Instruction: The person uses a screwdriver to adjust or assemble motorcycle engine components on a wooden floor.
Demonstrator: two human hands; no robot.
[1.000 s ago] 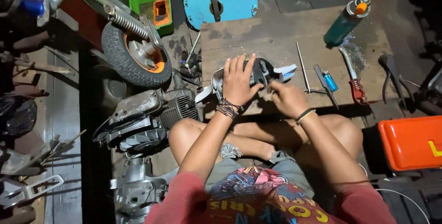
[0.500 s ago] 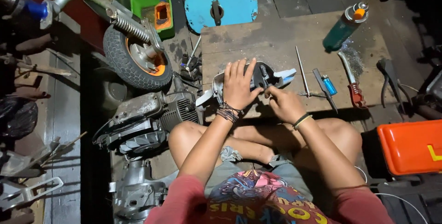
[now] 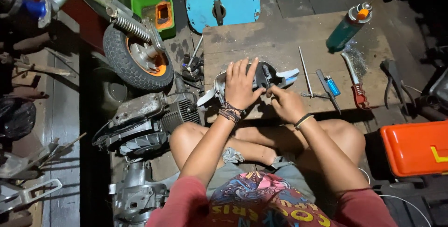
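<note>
Grey and black machine part lay at the near edge of the wooden tabletop, just in front of the person's crossed legs. The left hand lay flat over its left half, fingers spread and pointing away, pressing it down rather than gripping it. The right hand sat just beside it at the part's right side, fingers curled in with the tips at the part; whether they pinched something small there could not be told.

To the right on the tabletop lay a thin metal rod, a dark hand tool with a small blue lighter against it, and a red-handled knife, all near one another. A teal spray can lay tilted at the far right corner. A blue panel rested on the floor beyond the tabletop, next to a green box. Left of the person stood a small wheel with an orange hub and a grey engine block. An orange case sat at the right, and dark pliers lay near the tabletop's right end
</note>
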